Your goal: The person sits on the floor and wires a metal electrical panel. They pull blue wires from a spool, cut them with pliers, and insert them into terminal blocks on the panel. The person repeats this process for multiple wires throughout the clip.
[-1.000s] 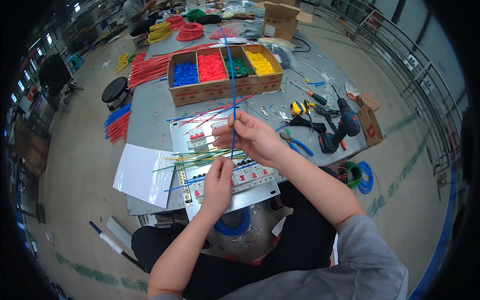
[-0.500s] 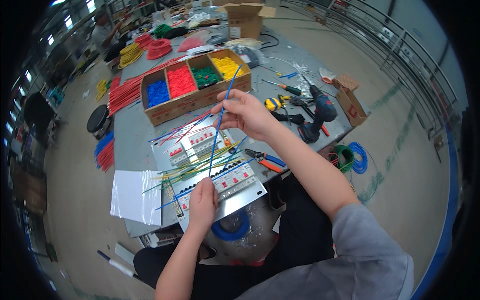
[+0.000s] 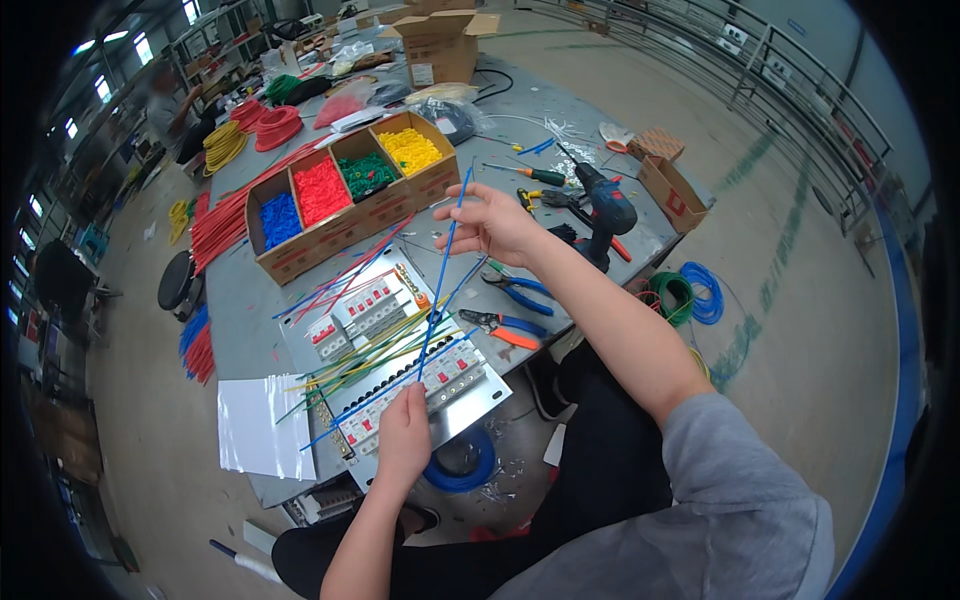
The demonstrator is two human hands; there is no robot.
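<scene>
A straight blue wire slants between my two hands above a metal panel. My left hand is closed round its lower end. Higher up, my right hand pinches the wire between thumb and forefinger, its other fingers loosely spread. Beneath the wire, the panel carries a near row of circuit breakers and a farther breaker group. Green and yellow-green wires lie loose across its middle. Red and blue wires rest at its far edge. Wire strippers with orange-and-blue handles lie beside the panel.
Behind the panel stands a divided cardboard box of blue, red, green and yellow small parts. At right lie blue-handled pliers, a screwdriver and a cordless drill. White sheets overhang the table's left edge. A person is far left.
The view has shifted, so the table sits farther left and the blue-handled pliers show more fully. Both hands keep hold of the blue wire, in nearly the same pose.
</scene>
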